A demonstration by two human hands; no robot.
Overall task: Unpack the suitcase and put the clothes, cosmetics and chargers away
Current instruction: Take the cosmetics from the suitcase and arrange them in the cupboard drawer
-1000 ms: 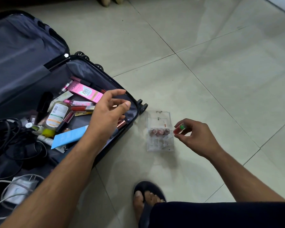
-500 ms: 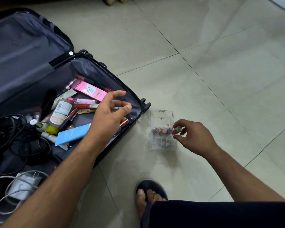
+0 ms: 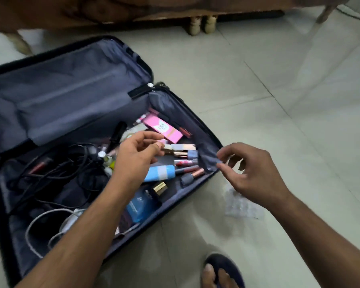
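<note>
The dark suitcase (image 3: 175,104) lies open on the tiled floor, its lid flat to the left. Its right half holds cosmetics: a pink box (image 3: 164,129), a light blue tube (image 3: 158,172), a blue bottle (image 3: 140,204), several lipsticks (image 3: 185,163). Black cables (image 3: 67,169) and a white charger (image 3: 71,221) fill its left part. My left hand (image 3: 135,156) hovers over the cosmetics with loosely curled fingers, holding nothing. My right hand (image 3: 252,173) hangs empty beside the suitcase's right edge. Below it a clear plastic organizer (image 3: 241,204) shows blurred on the floor.
Brown wooden furniture (image 3: 133,7) on turned legs (image 3: 200,23) stands behind the suitcase. My foot in a dark slipper (image 3: 222,271) rests on the tiles at the bottom. Pale floor tiles (image 3: 299,100) stretch to the right.
My right hand has let go of the small red and green item at the organizer and risen to the suitcase edge, empty. The view has swung toward the suitcase.
</note>
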